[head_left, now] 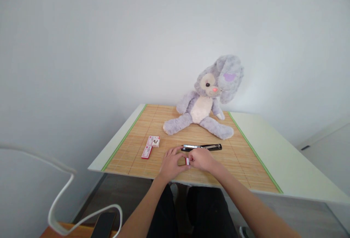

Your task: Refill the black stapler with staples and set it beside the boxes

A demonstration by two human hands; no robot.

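Over the bamboo mat, both hands meet at a small red-and-white staple box. My left hand holds it between thumb and forefinger, the fingers curved around its ends. At the box's right side, my right hand is closed in a pinch, and its fingertips hide whatever is in them. Just beyond the hands lies a black stapler, swung open with its metal channel showing. Two more staple boxes lie to the left: a white-and-red one and, touching or almost touching it, a flatter red-edged one.
A grey plush rabbit sits at the back of the mat, against the wall. The mat covers most of a white table. A white cable loops at lower left, near a dark phone.
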